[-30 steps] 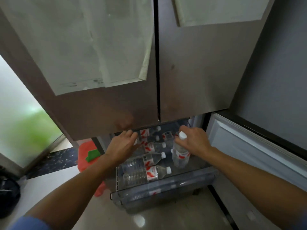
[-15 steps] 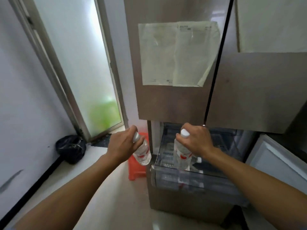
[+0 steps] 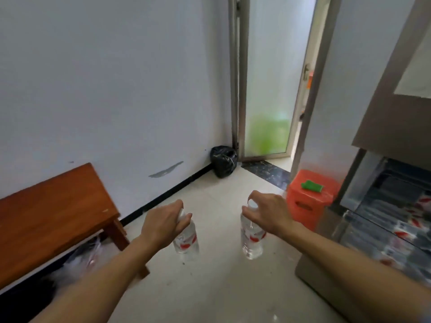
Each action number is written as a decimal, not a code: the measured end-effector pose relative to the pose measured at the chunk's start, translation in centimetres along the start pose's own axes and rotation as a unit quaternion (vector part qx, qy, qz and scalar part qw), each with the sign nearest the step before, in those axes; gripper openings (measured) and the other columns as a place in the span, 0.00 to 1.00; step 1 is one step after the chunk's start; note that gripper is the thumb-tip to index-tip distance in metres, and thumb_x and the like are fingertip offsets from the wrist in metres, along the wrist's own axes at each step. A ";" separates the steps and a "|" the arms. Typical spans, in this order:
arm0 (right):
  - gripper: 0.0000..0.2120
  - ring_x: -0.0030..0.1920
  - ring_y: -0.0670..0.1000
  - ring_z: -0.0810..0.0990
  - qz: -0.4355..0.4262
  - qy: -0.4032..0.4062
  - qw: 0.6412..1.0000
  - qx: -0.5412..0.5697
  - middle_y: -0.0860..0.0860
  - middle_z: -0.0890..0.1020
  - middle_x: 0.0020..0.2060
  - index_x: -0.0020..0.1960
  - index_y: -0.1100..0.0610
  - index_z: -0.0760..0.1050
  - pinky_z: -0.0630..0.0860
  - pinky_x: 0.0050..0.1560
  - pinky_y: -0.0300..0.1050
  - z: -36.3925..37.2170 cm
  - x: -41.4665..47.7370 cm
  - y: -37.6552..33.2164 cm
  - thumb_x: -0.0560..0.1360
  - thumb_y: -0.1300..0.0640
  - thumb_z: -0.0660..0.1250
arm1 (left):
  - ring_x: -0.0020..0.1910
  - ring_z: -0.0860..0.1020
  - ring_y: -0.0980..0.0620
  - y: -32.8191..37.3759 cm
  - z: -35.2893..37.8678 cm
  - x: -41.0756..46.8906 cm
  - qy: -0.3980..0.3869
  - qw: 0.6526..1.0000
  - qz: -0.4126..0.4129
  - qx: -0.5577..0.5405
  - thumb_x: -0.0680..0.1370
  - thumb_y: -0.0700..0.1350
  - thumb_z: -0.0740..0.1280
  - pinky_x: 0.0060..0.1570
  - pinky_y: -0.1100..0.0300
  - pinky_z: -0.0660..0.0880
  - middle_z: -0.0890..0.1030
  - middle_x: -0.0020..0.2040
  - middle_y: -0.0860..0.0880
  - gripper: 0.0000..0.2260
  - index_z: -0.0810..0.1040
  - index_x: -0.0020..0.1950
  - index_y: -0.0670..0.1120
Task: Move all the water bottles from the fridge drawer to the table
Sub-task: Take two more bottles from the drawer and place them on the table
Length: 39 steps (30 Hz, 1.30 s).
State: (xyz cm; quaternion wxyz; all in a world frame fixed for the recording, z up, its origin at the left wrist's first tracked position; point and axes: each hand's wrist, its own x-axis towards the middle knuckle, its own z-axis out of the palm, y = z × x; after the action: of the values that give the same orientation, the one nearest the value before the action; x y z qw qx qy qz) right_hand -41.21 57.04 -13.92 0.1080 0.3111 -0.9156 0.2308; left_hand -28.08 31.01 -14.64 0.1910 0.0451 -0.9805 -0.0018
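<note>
Two water bottles are in carry: the left hand (image 3: 161, 223) grips one water bottle (image 3: 186, 238) by its neck, and the right hand (image 3: 268, 214) pinches the other bottle (image 3: 251, 236) at the cap, both hanging upright over the floor. The wooden surface (image 3: 51, 220) lies at nine o'clock; the open fridge drawer (image 3: 396, 206), with more bottles in it, at three o'clock. This looks like the transfer step; the next move calls for turning left and standing both bottles on the surface.
</note>
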 end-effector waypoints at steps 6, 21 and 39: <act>0.17 0.40 0.51 0.79 -0.086 -0.062 0.994 0.031 0.51 0.84 0.43 0.52 0.52 0.77 0.72 0.41 0.41 9.5 2.7 -17.7 0.73 0.41 0.65 | 0.29 0.75 0.56 -15.3 -5.2 -12.1 -0.030 0.987 -0.152 0.033 0.77 0.61 0.60 0.31 0.59 0.77 0.78 0.35 0.54 0.14 0.72 0.43 0.51; 0.14 0.30 0.45 0.72 -0.321 -0.183 0.925 0.092 0.45 0.72 0.30 0.40 0.51 0.69 0.68 0.29 0.36 27.7 6.7 -57.7 0.75 0.41 0.62 | 0.32 0.74 0.54 -43.7 -15.5 -36.7 -0.045 0.896 -0.433 0.081 0.77 0.60 0.60 0.31 0.61 0.70 0.74 0.35 0.54 0.14 0.69 0.43 0.50; 0.13 0.33 0.43 0.74 -0.449 -0.252 0.850 0.110 0.44 0.76 0.36 0.50 0.51 0.72 0.68 0.29 0.35 50.4 19.0 -95.4 0.76 0.41 0.62 | 0.41 0.78 0.56 -76.7 -18.1 -45.0 -0.020 0.789 -0.614 0.013 0.78 0.56 0.63 0.42 0.64 0.77 0.77 0.45 0.55 0.09 0.70 0.51 0.52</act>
State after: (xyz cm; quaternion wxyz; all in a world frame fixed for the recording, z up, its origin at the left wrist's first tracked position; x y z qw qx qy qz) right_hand 0.30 -44.33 -17.35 -0.0701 0.7457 -0.6404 0.1703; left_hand 26.98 -41.07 -16.31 0.1289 0.6402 -0.7497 -0.1070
